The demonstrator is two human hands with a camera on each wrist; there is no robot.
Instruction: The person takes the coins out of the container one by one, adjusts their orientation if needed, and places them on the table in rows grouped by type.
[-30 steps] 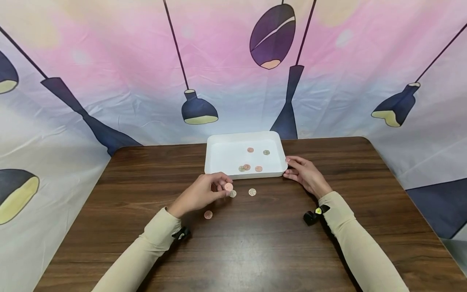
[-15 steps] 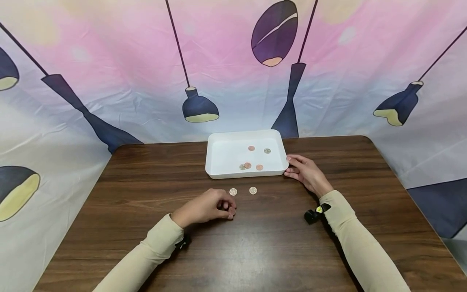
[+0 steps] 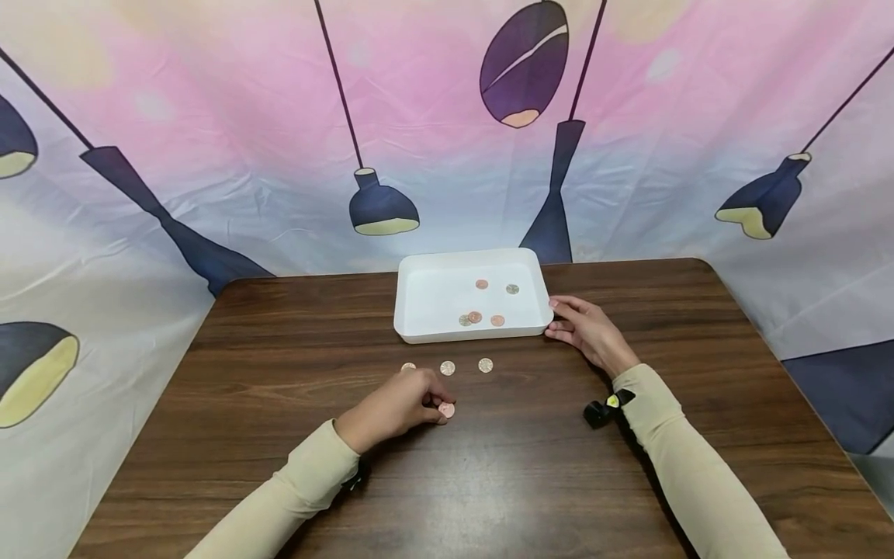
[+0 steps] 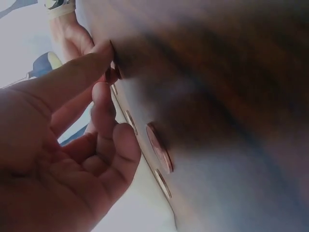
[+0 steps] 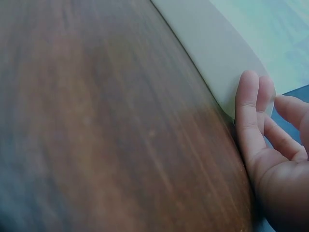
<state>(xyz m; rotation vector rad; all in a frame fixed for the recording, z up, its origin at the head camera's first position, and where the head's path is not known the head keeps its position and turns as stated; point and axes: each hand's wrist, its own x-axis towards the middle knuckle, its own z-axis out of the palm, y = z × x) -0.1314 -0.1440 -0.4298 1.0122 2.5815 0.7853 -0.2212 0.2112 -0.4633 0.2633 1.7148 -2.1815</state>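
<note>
My left hand (image 3: 398, 404) pinches a copper coin (image 3: 448, 410) between thumb and fingertips, low at the tabletop. Under that hand lies a second copper coin (image 4: 159, 147), which the hand hides in the head view. Just beyond it, pale coins form a row: one partly covered coin (image 3: 408, 366), a middle coin (image 3: 448, 368) and a right coin (image 3: 485, 365). My right hand (image 3: 590, 332) touches the outside of the near right corner of a white tray (image 3: 426, 338) with fairly straight fingers. Inside the tray are several coins, including a copper coin (image 3: 497, 321) and a pale coin (image 3: 513, 289).
The dark wooden table (image 3: 279, 341) runs back to a printed cloth (image 3: 447, 116) that hangs behind the tray. Small black wrist cameras sit on both wrists, such as the right camera (image 3: 597, 414).
My left hand has carried the copper coin from beside the tray's front edge toward me and down to the tabletop. The leftmost pale coin now shows. The right hand stays on the tray.
</note>
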